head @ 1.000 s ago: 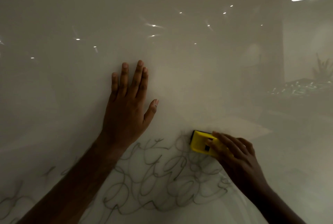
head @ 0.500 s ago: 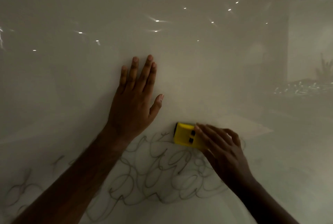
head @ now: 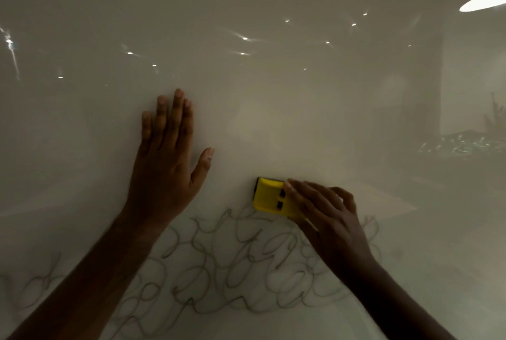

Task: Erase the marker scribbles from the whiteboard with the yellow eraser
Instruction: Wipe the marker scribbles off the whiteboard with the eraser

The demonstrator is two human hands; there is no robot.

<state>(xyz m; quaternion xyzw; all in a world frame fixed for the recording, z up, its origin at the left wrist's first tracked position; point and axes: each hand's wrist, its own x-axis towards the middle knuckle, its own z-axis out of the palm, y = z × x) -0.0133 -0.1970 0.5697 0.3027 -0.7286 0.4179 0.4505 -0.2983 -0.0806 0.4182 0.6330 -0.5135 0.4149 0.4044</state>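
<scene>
Whiteboard point(head: 273, 79) above our hands looks clean; marker scribbles point(head: 232, 265) fill the band below, so most work remains, we judge. Our left hand point(head: 164, 170) presses flat, fingers spread. Our right hand point(head: 325, 219) holds the yellow eraser point(head: 269, 197) against the scribbles' top edge.

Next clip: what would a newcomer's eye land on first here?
The bright yellow block eraser, held by the right hand at the scribbles' top edge, right of centre. Next, the left hand lying flat, fingers straight, on the glossy white whiteboard. Below both, looping grey marker scribbles fill the lower board.
</scene>
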